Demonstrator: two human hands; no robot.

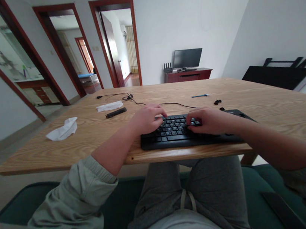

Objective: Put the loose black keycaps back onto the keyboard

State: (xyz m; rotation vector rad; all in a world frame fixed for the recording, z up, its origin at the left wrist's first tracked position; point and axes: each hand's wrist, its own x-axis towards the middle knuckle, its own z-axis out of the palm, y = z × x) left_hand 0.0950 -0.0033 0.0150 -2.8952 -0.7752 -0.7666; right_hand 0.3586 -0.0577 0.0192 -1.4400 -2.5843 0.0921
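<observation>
A black keyboard [178,137] lies along the near edge of the wooden table. My left hand [150,118] rests over its upper left part, index finger and thumb apart, the other fingers partly hidden. Over the right-middle keys, my right hand [208,120] is closed in a pinch, thumb and index finger together at the keys. What sits between those fingertips is too small and dark to make out. Small loose black pieces [217,102] lie just behind the keyboard, beyond my right hand. The keyboard's cable [178,104] runs back and left into a loose coil.
On the wooden table [277,113] lie a crumpled white tissue [63,130], a folded tissue [109,106], a black brush-like strip [116,113] and a thin blue stick-like tool [200,96]. A television [187,58] stands on a red cabinet [189,75] by the far wall.
</observation>
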